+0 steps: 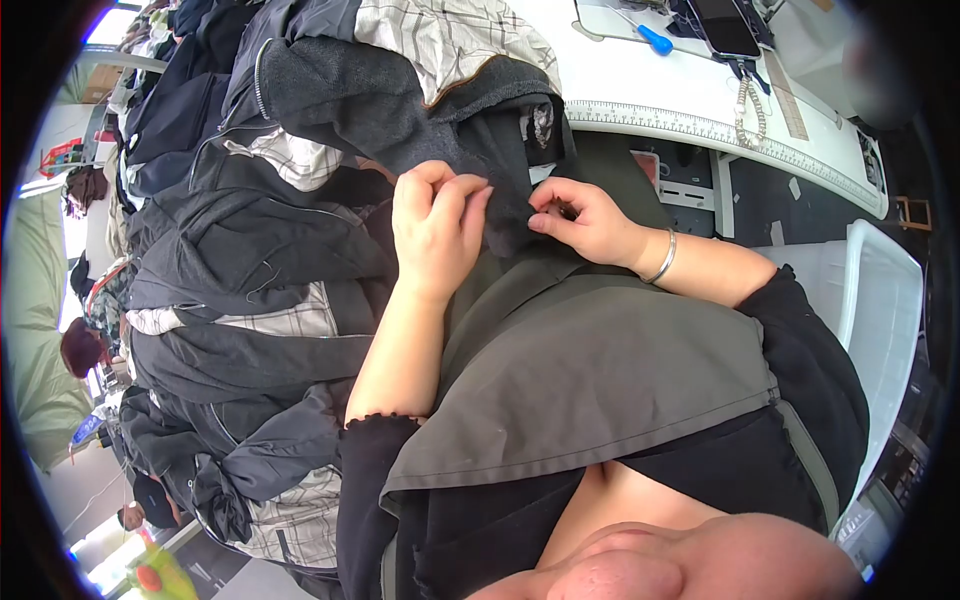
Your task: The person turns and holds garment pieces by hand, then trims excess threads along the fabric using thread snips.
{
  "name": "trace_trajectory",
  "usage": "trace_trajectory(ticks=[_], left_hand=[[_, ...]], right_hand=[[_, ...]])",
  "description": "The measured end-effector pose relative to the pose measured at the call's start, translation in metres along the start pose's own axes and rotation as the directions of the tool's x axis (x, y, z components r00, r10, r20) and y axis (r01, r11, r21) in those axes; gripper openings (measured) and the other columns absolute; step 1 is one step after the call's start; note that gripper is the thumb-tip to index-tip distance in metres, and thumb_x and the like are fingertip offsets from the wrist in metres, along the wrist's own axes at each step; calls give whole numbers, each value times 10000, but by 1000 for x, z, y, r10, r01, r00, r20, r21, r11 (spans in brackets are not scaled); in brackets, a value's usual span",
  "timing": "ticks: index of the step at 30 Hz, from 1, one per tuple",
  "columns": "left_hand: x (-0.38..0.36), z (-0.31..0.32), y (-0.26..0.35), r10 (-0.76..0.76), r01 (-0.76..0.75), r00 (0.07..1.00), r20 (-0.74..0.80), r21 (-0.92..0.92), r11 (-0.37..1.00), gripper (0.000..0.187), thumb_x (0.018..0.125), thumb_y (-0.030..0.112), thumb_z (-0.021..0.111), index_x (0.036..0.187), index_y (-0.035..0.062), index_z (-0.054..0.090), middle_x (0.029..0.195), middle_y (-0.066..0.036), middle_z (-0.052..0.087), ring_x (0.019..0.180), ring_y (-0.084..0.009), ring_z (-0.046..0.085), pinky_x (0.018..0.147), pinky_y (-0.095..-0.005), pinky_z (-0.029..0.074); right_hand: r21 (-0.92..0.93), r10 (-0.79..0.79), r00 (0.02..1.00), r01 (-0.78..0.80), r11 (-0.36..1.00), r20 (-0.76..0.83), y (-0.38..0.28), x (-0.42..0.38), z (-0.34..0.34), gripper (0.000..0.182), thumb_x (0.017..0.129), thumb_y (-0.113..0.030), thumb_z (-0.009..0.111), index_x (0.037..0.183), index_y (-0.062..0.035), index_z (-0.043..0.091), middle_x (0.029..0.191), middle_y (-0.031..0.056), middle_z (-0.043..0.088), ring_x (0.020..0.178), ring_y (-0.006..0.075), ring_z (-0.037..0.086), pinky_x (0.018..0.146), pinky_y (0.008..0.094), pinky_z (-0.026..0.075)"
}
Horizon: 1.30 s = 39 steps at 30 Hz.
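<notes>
A dark grey jacket (350, 95) with a white checked lining (455, 35) lies over the table edge and hangs toward my lap. My left hand (435, 225) is closed, thumb and fingers pinching the jacket's dark cloth. Close by on the right, my right hand (585, 220), below a silver bangle (661, 256), has its fingertips pressed together at the edge of the same cloth. Any small thing between the fingertips is too small to make out. The grey apron (600, 370) I wear spreads just below both hands.
Several dark zipped garments (250, 250) are heaped at my left. The white table (650, 85) carries a printed ruler strip (690, 120), a blue-handled tool (654, 40) and a phone (725, 28). A white plastic bin (880, 300) stands at my right. People sit farther off at left.
</notes>
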State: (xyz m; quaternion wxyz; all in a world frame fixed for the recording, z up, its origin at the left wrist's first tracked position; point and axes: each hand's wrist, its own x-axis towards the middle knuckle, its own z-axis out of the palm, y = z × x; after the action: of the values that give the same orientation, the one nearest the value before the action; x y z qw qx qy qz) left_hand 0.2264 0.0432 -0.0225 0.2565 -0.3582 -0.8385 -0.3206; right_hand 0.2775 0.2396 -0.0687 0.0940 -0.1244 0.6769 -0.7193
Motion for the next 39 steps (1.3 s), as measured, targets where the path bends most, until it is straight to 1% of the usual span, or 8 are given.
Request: trace_trajectory(ticks=[10,13,17,20,24,32,36,39], left_hand=[[-8,-27,3,-121,270,950,287,-563,781,96,736,-23,597,799,35,554,890,-99,466,832,-205,467,747,-281,387],[-4,-45,-7,230,517,789,570,-818,252,77,753,56,627,744,33,554,893,-86,483,849,-178,460,761,-259,367],[0,-52,-6,240,572,457,856,-490,658,118,748,107,659,740,28,571,801,-52,539,617,-159,533,554,-289,416],[-14,-36,1,-122,264,594,795,-50,963,136,721,77,683,737,5,569,717,-22,524,603,-145,502,552,-276,407],[-6,-24,22,-388,633,628,675,-153,759,243,767,227,692,729,15,579,627,-74,547,563,-202,552,522,-307,430],[-18,1,20,-221,335,889,402,-238,912,186,813,159,636,704,28,562,623,-98,536,549,-235,538,510,-325,420],[-25,-17,9,-393,592,806,443,-622,513,133,833,27,547,703,-3,537,619,-19,514,568,-84,472,520,-246,380],[-16,-41,-7,-180,603,718,672,-472,643,53,816,-1,538,772,-5,565,687,-4,540,610,-75,483,545,-214,377]], right_hand=[[-16,8,1000,-8,1000,0,3,1,-3,112,865,-103,629,913,-28,560,710,-49,487,645,26,415,596,197,369],[-32,-5,1000,5,999,-7,5,2,-2,117,866,-109,630,913,-28,560,713,-46,493,651,28,422,602,196,374],[-29,-1,1000,1,1000,-8,6,1,-1,116,869,-109,627,915,-27,560,717,-43,496,656,26,422,603,195,373],[-11,-27,999,27,1000,-26,9,1,-1,140,865,-139,640,918,-25,577,701,-38,506,627,32,430,581,206,377],[-48,-16,1000,16,999,1,3,-1,-2,114,867,-102,618,941,-22,582,720,-25,523,640,37,441,592,209,386],[-85,-62,998,64,994,25,0,1,0,98,878,-69,577,958,-13,580,760,-10,544,652,42,457,609,206,400],[-73,-43,999,44,996,13,3,1,-3,107,876,-78,584,961,-12,583,744,-19,537,659,37,458,615,201,403],[-63,0,1000,0,998,-1,7,1,-3,113,876,-87,590,958,-9,585,732,-26,530,659,35,456,617,202,405]])
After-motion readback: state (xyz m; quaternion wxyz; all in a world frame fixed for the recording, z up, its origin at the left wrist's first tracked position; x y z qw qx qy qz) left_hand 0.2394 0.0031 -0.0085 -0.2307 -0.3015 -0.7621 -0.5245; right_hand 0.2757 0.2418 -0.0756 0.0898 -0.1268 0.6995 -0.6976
